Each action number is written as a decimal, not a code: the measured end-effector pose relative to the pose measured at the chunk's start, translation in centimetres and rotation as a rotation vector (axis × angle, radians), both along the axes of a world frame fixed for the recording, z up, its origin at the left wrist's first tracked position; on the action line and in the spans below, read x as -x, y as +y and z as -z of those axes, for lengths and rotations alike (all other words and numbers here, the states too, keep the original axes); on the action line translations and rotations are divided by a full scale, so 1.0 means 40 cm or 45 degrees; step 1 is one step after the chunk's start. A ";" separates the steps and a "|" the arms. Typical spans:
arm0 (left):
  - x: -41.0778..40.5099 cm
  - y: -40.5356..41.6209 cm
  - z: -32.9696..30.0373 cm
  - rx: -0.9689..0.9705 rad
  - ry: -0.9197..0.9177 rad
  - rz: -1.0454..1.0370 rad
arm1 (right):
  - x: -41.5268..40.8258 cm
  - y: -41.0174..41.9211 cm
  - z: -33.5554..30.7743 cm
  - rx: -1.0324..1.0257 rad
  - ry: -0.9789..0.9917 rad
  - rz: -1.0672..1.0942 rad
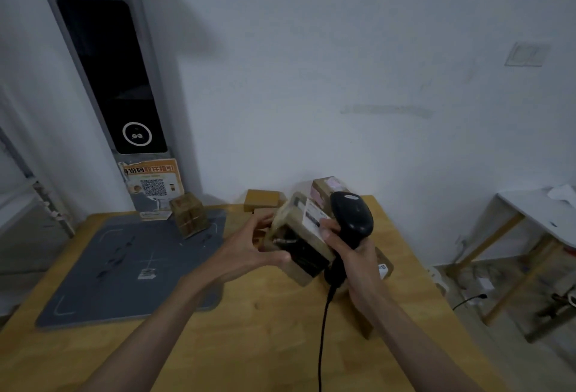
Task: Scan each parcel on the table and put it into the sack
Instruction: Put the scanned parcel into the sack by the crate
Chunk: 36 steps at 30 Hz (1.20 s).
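- Left hand (249,254): fingers and thumb curled round a tape-wrapped brown cardboard parcel with a white label (299,235), held tilted above the wooden tabletop (265,329).
- Right hand (352,251): wrapped round the grip of a black corded handheld barcode scanner (352,217), head just beside the parcel's label, cable trailing down toward the near edge.
- Further parcels: a taped brown cube-shaped box (188,215) on the far part of a grey rectangular mat (124,267) at left; a flat tan carton (263,200) and a brown box with pink stickers (324,189) at the far edge.
- Grey kiosk with a dark screen (115,79) standing far left against the wall.
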<state>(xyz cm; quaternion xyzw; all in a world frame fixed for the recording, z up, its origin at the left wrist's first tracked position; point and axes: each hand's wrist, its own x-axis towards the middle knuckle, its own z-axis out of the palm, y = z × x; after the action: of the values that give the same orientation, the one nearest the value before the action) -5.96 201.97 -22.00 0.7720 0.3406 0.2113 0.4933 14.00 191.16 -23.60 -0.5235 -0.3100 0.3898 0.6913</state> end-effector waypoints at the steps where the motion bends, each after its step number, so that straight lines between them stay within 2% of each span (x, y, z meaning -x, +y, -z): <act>1: -0.012 0.001 0.000 0.024 0.008 -0.025 | -0.005 -0.003 -0.002 -0.020 -0.054 0.010; 5: -0.055 -0.009 0.003 0.080 -0.020 -0.139 | -0.025 -0.001 0.005 -0.079 -0.211 -0.022; 11: -0.096 -0.007 0.007 0.067 -0.089 -0.087 | -0.070 0.010 0.011 -0.071 -0.275 -0.066; 15: -0.118 0.001 0.023 -0.015 -0.128 -0.113 | -0.107 0.017 -0.006 -0.036 -0.193 -0.089; 19: -0.146 -0.001 0.032 -0.219 -0.071 -0.232 | -0.140 0.022 -0.028 0.103 -0.181 -0.050; 23: -0.157 0.003 0.043 -0.406 -0.029 -0.318 | -0.174 0.009 -0.056 0.194 0.194 -0.292; 25: -0.161 0.004 0.045 -0.475 -0.016 -0.331 | -0.188 0.000 -0.069 0.226 0.252 -0.372; 36: -0.181 -0.003 0.041 -0.634 0.053 -0.347 | -0.212 -0.014 -0.121 0.230 0.181 -0.482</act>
<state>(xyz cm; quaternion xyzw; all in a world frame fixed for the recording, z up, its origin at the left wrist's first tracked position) 1.29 201.84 -23.63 0.8206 0.3891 0.3369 0.2484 22.46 190.62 -18.74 -0.4870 -0.3170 0.5747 0.5763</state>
